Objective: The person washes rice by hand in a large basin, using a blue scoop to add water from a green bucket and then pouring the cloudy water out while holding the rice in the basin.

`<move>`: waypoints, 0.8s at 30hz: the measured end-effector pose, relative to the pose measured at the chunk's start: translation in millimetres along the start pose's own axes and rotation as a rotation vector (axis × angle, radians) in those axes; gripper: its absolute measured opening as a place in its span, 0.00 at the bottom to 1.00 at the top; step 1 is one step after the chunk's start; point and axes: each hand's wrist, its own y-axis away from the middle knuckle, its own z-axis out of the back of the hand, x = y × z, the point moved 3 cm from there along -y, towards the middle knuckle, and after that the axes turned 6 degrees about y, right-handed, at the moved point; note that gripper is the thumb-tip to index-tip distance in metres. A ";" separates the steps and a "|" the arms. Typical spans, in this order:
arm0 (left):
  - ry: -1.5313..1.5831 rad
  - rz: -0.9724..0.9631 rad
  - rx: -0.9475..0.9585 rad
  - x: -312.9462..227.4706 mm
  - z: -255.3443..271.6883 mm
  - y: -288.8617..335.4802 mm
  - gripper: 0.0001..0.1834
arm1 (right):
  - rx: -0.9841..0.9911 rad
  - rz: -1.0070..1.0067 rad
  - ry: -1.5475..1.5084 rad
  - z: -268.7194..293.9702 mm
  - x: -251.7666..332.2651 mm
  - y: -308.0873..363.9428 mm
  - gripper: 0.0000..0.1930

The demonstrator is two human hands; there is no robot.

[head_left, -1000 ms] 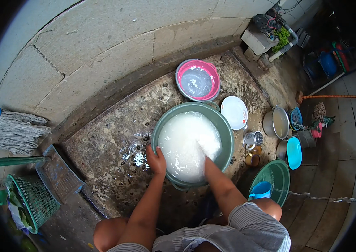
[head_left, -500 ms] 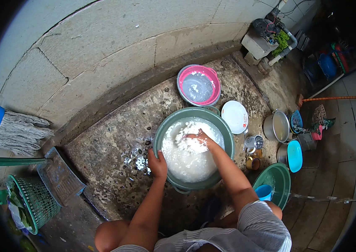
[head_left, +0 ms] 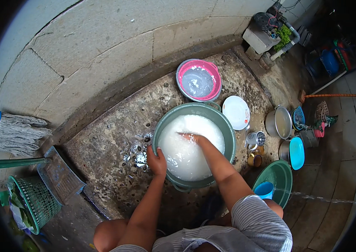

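Left hand (head_left: 157, 161) clamps green basin (head_left: 228, 130) rim at centre; right hand (head_left: 190, 137), grip unseen, submerged in suds; vigorous stirring risks slopping over.

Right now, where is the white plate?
In the head view, the white plate lies on the wet stone floor, at the right of the large green basin, just below the pink basin and left of the metal pot.
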 end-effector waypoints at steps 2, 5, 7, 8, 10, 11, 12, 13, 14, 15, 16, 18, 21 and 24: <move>0.002 -0.001 -0.001 -3.8 -0.8 0.5 0.08 | 0.008 -0.034 -0.263 -16.2 -13.1 1.3 0.34; -0.005 -0.003 0.020 -10.5 -4.6 2.2 0.09 | 0.026 -0.082 -0.825 -42.3 -29.3 10.2 0.34; 0.010 0.008 0.020 -9.1 -1.9 2.3 0.09 | 0.090 -0.061 -1.215 -63.4 -24.9 17.2 0.34; 0.031 0.016 0.027 -9.1 -3.3 2.3 0.09 | 0.134 -0.034 -1.379 -70.6 -22.9 21.4 0.34; 0.017 0.019 0.018 -6.1 -1.3 2.2 0.10 | 0.253 0.044 -1.592 -76.8 -6.7 31.7 0.34; 0.003 0.022 0.016 -3.4 0.1 2.4 0.11 | 0.325 0.103 -1.621 -73.8 1.7 37.5 0.34; 0.002 0.024 0.015 -2.7 0.9 2.5 0.11 | 0.416 0.198 -1.609 -63.9 14.7 44.1 0.33; 0.009 0.021 0.014 -1.1 2.9 1.6 0.12 | 0.510 0.327 -1.492 -49.7 31.7 53.0 0.33; 0.009 0.020 0.004 2.4 9.5 0.9 0.12 | 0.869 0.423 -1.596 -33.5 65.3 71.1 0.32; 0.020 0.019 0.014 1.7 3.6 1.4 0.12 | 0.698 0.319 -1.558 -16.9 74.5 82.1 0.29; 0.016 0.017 0.008 1.6 -0.1 1.6 0.12 | 0.687 0.319 -1.557 -9.4 63.1 77.7 0.29; 0.015 0.014 0.003 -0.6 -5.1 2.2 0.13 | 0.209 0.126 -0.787 6.1 27.2 58.0 0.26; -0.011 0.026 -0.013 1.6 9.5 0.5 0.13 | -0.012 0.044 -0.588 29.1 25.4 55.8 0.20; 0.026 0.016 0.016 -6.1 -12.0 2.6 0.12 | -0.291 0.182 -0.403 52.9 -67.6 18.9 0.25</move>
